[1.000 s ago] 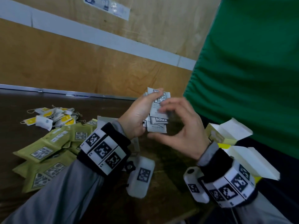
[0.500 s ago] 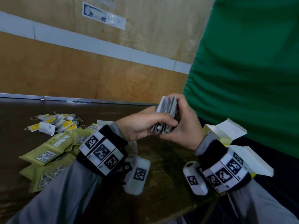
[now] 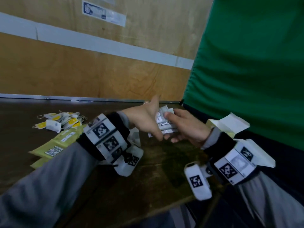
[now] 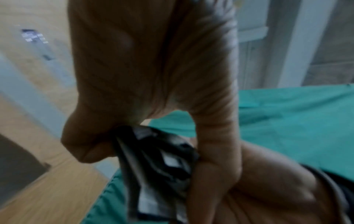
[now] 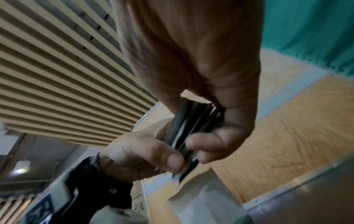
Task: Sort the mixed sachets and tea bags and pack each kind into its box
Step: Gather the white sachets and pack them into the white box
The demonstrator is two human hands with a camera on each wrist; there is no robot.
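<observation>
Both hands hold one stack of small white-and-grey sachets (image 3: 165, 125) above the dark table. My left hand (image 3: 144, 120) grips it from the left with thumb and fingers. My right hand (image 3: 184, 127) holds it from the right, thumb on top. The left wrist view shows the stack (image 4: 161, 166) edge-on between my thumb and fingers. In the right wrist view the stack (image 5: 193, 128) is pinched by both hands. Olive-green sachets (image 3: 56, 145) lie in a heap at the left. Tea bags with yellow tags (image 3: 60, 120) lie behind them. An open yellow box (image 3: 228, 125) stands to the right.
A second open white-flapped box (image 3: 258, 153) sits behind my right wrist at the table's right edge. A wooden wall panel (image 3: 98, 71) closes the far side. A green curtain (image 3: 255, 63) hangs at the right. A pale pouch (image 5: 206, 204) lies under the hands.
The hands have lowered the stack toward the table and turned it from upright and fanned to flat and squared. My right thumb now lies on top.
</observation>
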